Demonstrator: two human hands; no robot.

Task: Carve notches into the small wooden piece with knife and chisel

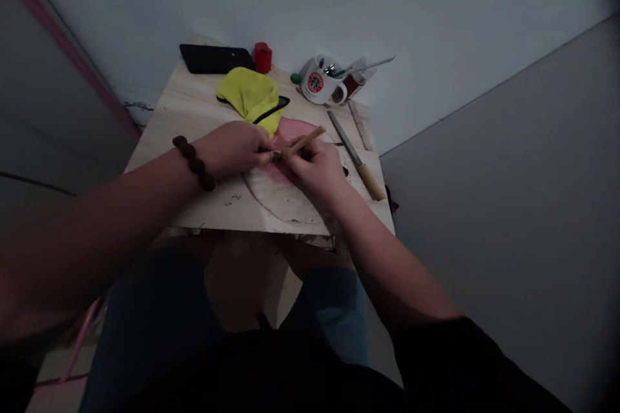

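My right hand [320, 166] is closed around a thin, light wooden stick [310, 137], which slants up to the right past my fingers. At its lower end, my left hand [239, 150] is pinched on something small. What lies between those left fingertips is too dark and partly hidden to name. Both hands meet low over the table, their fingertips almost touching. Beneath them is a round shape with pink colour [300, 129] and a drawn outline, partly covered by my hands. A dark beaded bracelet [194, 162] circles my left wrist.
Beyond my hands on the wooden table [167, 122] lie a yellow cloth [249, 93], a black flat device [216, 59] and a red object [263, 58]. A white mug [320, 85] holds tools beside a bottle [355, 84]. A wooden-handled blade [356, 158] and a ruler [360, 126] lie right.
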